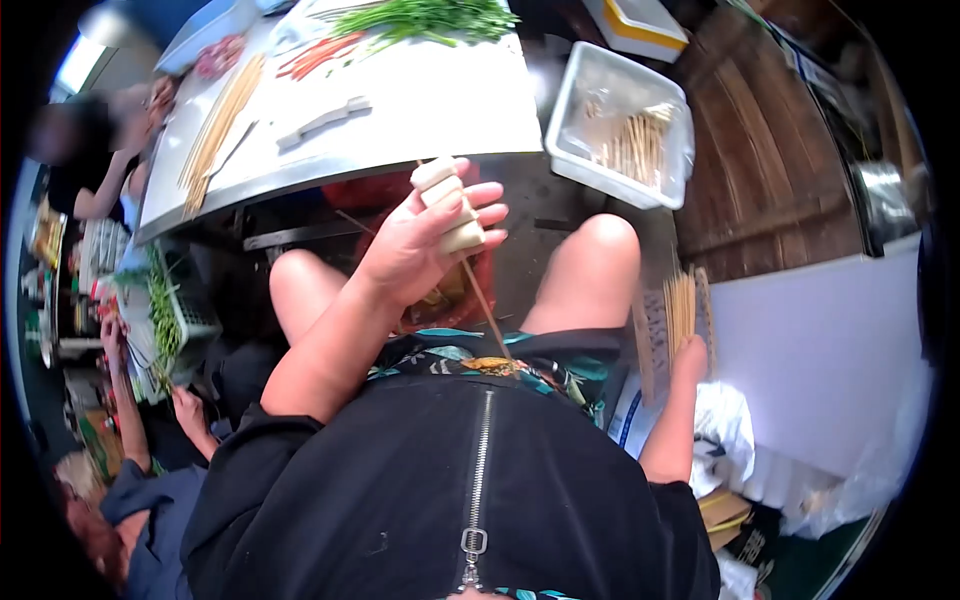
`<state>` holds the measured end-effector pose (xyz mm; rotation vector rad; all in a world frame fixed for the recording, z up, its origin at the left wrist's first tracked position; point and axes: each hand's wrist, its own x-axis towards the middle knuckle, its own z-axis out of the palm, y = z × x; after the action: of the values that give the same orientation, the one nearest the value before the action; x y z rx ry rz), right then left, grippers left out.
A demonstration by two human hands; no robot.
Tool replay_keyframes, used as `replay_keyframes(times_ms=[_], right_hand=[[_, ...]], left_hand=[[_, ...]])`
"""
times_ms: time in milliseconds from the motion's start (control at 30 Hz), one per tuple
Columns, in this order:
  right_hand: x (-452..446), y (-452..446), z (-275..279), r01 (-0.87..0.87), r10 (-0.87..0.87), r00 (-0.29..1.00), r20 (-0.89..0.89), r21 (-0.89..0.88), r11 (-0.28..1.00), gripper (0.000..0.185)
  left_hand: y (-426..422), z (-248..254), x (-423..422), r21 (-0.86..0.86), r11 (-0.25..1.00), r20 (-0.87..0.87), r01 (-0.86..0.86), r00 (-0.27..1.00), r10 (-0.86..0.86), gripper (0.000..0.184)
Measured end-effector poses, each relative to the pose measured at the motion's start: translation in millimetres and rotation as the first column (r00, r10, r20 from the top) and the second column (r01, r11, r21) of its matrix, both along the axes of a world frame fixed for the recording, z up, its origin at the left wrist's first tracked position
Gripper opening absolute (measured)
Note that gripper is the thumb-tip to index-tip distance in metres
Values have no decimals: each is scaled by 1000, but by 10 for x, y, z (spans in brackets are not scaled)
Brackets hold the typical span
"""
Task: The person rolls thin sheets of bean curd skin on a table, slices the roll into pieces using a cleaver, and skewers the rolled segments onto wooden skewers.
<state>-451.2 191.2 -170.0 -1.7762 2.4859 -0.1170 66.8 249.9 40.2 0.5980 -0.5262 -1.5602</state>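
- My left grip (418,238) is clamping several pale pieces (462,238) on a skewer (487,308), thumb and fingers closing around them, just off the near edge of the worktop (430,110).
- The skewer is tilting, its bare lower end pointing toward my lap, away from the worktop.
- My right grip (690,355) is reaching to the sticks (680,303) in a brown holder (645,345), right of the worktop and nearer me; I am not able to tell whether its fingers are closing on any.
- As I am judging it, the threading on this skewer is looking largely done: the pieces are sitting together near its upper end. Whether it is needing more, I am not able to tell.
- The sticks by my right grip are showing no pieces, so they are seemingly waiting unused. More sticks are lying bagged in a tub (575,110) just right of the worktop.
- A red basin (484,285) is standing below the worktop's near edge, largely hidden by my arm; I am not making out its contents.
- On the worktop, greens (440,20) and red strips (318,57) are lying toward the far side, long sticks (225,115) toward the left end.
- Left of the worktop, a co-worker's hands (190,412) are handling green stems.
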Motion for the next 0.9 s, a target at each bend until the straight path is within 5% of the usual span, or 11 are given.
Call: replay_keyframes(times_ms=[133,200,267,333,433,900], right_hand=[[878,-145,814,-193,340,885,319,-412,890,19],[1693,75,1517,-202,423,435,795,-372,906,20],[2136,289,1872,-431,486,222,845,-362,826,25],[2508,380,2083,-595,728,91,680,-549,587,34],[2913,402,2161,-654,798,-19,603,-611,446,34],[3064,436,2083,-666,797,-14,604,-600,443,29]], left_hand=[[-108,40,204,30,984,27,-173,985,173,43],[-119,91,294,10,981,-22,-192,981,192,43],[-115,122,333,-73,974,34,-215,975,218,43],[-76,200,346,-64,970,3,-236,972,237,44],[12,266,410,-7,959,-64,-283,957,282,41],[156,230,591,46,916,-291,-398,872,393,36]])
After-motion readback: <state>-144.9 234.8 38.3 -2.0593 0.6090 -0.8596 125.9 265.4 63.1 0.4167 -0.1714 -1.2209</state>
